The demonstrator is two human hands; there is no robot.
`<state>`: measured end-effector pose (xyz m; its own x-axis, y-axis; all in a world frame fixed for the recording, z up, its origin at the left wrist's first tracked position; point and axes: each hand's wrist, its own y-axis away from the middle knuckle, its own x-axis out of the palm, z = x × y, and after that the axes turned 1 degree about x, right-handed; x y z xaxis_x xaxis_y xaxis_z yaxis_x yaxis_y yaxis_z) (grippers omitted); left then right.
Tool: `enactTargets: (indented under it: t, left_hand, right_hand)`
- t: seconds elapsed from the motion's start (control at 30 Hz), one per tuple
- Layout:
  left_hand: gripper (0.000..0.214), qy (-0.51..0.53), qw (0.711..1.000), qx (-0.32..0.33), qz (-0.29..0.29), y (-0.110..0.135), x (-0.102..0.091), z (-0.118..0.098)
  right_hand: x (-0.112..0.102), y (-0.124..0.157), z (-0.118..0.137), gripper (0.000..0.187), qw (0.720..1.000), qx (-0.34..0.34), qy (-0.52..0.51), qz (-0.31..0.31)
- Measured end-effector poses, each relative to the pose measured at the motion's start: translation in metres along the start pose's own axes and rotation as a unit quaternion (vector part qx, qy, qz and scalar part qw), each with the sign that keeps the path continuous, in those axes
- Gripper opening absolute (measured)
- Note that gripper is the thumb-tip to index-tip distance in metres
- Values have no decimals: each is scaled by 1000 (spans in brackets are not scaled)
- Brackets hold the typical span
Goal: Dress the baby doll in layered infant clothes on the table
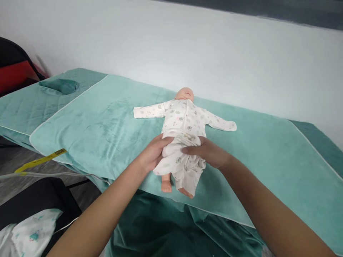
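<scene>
My left grip (157, 151) is closed on the bunched white trousers (184, 153), thumb over the cloth at one side of the doll's hips. My right grip (207, 151) pinches the other side, its thumb lying across the front of the fabric. How tightly my fingers curl beneath the folds I can't fairly say, since the cloth hides most of them.

The doll (184, 94) lies on its back on the green-covered bed (112, 114), head toward the wall (160, 46) and feet toward me. Its printed top (183, 116) is on, both sleeves spread out sideways. The foot nearer my left, one bare foot (166, 185), shows below the gathered cloth; the other peeks from a trouser hem.

Down to my left, a printed cloth (34, 228) rests on a black chair (40, 192), near a yellow strip (40, 162).
</scene>
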<state>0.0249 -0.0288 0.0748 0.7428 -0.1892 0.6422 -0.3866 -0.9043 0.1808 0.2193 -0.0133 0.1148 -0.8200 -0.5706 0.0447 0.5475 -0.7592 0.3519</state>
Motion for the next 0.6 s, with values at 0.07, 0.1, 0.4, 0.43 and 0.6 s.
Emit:
enactTargets:
  t: [0.07,0.1,0.4,0.43,0.6]
  left_hand:
    - [45,-49,997,-39,37,4,-4,-1]
    - [45,-78,993,-59,59,6,-6,-2]
    - [52,29,998,51,-36,-5,1,9]
    - [52,29,998,45,-38,-4,1,10]
    - [52,-71,997,-31,9,14,1,5]
  right_hand:
    - [-2,-2,-4,33,996,-34,-66,-48]
    - [-3,-3,-7,31,993,-49,-91,-62]
    - [3,-5,-8,46,997,30,-11,75]
    - [3,-5,-8,45,997,26,-18,64]
    - [4,-7,-13,39,990,-49,-133,-10]
